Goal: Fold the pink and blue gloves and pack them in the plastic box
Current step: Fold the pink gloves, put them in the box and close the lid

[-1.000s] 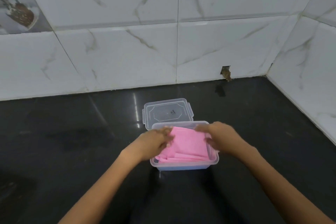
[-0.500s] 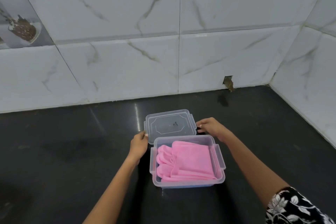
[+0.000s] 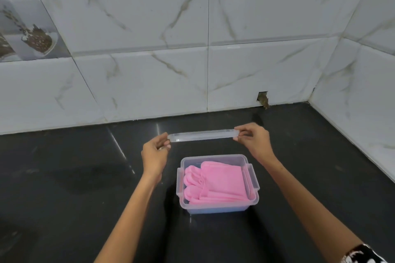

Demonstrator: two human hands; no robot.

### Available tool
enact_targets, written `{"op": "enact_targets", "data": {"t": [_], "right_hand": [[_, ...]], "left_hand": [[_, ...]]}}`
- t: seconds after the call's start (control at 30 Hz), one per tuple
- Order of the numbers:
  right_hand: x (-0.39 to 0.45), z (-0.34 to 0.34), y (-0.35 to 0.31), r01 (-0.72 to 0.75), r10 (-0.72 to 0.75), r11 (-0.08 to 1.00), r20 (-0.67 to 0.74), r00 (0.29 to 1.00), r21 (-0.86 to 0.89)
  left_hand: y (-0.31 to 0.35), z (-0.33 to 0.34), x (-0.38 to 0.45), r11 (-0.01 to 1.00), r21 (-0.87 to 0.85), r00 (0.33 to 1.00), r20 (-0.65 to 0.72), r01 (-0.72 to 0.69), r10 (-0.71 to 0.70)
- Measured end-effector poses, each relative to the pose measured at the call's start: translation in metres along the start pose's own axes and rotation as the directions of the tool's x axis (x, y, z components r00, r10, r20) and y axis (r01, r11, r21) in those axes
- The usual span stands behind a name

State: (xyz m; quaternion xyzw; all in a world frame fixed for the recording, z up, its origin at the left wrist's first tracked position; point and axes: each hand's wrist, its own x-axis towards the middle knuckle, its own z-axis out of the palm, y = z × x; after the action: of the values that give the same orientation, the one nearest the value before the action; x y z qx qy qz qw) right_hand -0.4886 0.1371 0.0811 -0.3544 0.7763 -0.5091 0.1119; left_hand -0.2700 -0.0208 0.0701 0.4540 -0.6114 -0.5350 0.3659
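Black countertop (image 3: 64, 209) below marbled tiles. The clear lid (image 3: 203, 135) is pinched edge-on between left hand (image 3: 155, 156) and right hand (image 3: 255, 142), raised beyond the plastic box (image 3: 215, 207). Folded pink gloves (image 3: 215, 183) are seen inside.

Clear plastic box (image 3: 218, 203): open, upright, below and between both hands. Folded pink gloves (image 3: 213, 183) lie flat inside; a blue layer shows beneath through the wall.

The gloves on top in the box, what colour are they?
Pink gloves, clearest in the head view.
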Motion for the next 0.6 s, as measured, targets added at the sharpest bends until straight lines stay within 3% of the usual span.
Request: {"op": "enact_targets", "data": {"t": [0.13,0.3,0.4,0.6], "right_hand": [[-0.03,-0.023,-0.021,0.109,-0.097,0.988,-0.115,0.989,0.106],[-0.058,-0.04,-0.034,0.035,-0.015,0.958,-0.074,0.997,0.284],[-0.065,-0.04,-0.028,-0.054,0.071,0.991,-0.138,0.988,0.121],[-0.077,-0.016,-0.007,-0.103,0.089,0.977,-0.08,0.993,-0.187]], "left_hand": [[0.031,-0.014,-0.034,0.983,-0.034,0.98,-0.096,-0.178,0.174],[0.042,-0.015,-0.063,0.967,-0.027,0.963,-0.099,-0.253,0.249],[0.031,-0.011,-0.069,0.985,0.039,0.986,0.002,-0.165,0.165],[0.004,-0.003,-0.076,0.969,0.241,0.997,0.062,-0.052,0.038]]}}
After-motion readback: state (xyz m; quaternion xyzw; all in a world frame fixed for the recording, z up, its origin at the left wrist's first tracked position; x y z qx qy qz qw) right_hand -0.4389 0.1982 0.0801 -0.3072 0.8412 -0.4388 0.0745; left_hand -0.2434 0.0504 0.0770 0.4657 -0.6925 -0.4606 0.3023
